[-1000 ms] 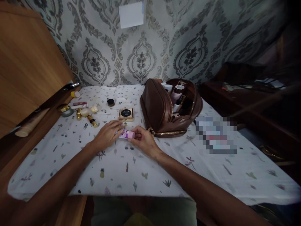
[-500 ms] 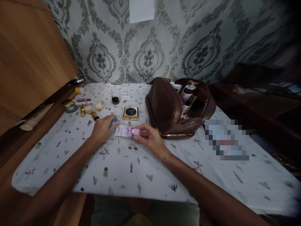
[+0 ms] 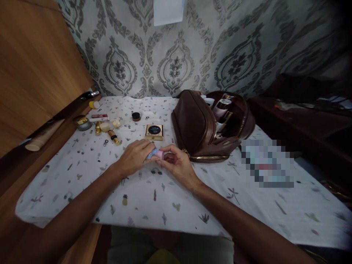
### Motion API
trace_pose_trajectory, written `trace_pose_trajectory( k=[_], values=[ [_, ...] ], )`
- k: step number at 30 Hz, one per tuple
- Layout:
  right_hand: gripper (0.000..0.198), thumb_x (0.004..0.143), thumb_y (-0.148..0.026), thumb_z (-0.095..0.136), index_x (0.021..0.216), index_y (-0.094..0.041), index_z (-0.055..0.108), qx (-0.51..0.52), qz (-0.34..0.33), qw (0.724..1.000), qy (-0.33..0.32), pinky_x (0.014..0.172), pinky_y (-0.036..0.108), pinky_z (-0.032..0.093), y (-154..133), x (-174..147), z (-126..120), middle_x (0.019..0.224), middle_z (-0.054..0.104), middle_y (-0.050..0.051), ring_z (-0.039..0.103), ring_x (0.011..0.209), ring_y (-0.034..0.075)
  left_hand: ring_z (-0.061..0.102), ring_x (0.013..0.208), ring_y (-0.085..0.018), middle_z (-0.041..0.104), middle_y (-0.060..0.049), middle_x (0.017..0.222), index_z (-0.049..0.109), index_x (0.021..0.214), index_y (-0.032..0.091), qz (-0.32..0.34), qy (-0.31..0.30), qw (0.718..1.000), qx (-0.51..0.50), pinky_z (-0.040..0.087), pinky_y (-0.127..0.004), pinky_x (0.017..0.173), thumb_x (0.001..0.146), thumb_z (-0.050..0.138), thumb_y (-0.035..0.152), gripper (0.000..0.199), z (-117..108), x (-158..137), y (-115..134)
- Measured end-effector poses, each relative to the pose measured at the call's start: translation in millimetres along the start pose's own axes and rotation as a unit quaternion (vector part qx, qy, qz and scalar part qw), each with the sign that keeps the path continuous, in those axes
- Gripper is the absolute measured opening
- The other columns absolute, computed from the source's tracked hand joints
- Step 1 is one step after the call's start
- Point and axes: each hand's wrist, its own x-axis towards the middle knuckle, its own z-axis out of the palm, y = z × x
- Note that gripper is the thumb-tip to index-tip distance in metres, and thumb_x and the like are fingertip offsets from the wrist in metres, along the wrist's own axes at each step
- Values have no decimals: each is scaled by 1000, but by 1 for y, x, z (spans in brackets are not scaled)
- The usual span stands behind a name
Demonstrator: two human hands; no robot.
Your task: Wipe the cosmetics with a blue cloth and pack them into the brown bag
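A small squeeze tube, mostly covered, lies between my hands above the table, its pink cap (image 3: 160, 155) pointing right. My right hand (image 3: 180, 167) pinches the cap end between thumb and fingers. Wrapped over the tube's body is my left hand (image 3: 136, 157), with a bit of blue cloth (image 3: 151, 153) pressed against the tube beside the cap. The tube's printed body is hidden under the cloth and fingers. Just beyond the hands sits a gold compact with a round black top (image 3: 154, 131).
An unzipped brown toiletry bag (image 3: 192, 124) full of bottles stands right of the compact. Small cosmetics, including a gold-and-black lipstick tube (image 3: 113, 137) and a black-lidded jar (image 3: 135, 116), lie to the left. A wooden panel (image 3: 41, 62) borders the left side.
My left hand has moved right with the blue cloth and closed over the tube's body, which showed white and purple before. My right hand still holds the cap end.
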Motion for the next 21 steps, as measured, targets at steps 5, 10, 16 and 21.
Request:
trace_pose_trajectory(
  k=[5,10,16,21],
  values=[
    [26,72,-34,78,88,-22,61,6,6,1000,1,59,27,50,2,1,-1,76,65,-1,62,66,14,55,77,-20,59,-4,78,55,79,20,-61,-19,998,-30,38,-29,68,97,37,62,49,-8,-7,-29],
    [28,71,-32,79,89,-22,61,17,14,1000,4,63,28,53,4,5,-5,82,66,-1,64,70,14,46,63,-15,47,2,64,40,65,20,-138,-40,982,-120,30,-27,60,92,42,64,51,-11,-8,-44],
    [37,71,-28,78,104,-23,62,25,3,999,-20,62,26,52,4,6,-8,89,64,-1,63,75,13,36,58,-12,34,5,58,39,62,20,-181,-30,965,-188,25,-26,56,90,47,58,48,-7,-9,-41],
    [33,74,-34,76,103,-21,66,-3,-11,1000,-23,56,25,47,3,5,-8,87,66,1,61,70,13,33,56,-11,32,5,57,35,61,21,-196,25,964,-176,26,-26,55,93,43,52,46,-3,-10,-43]
  ],
)
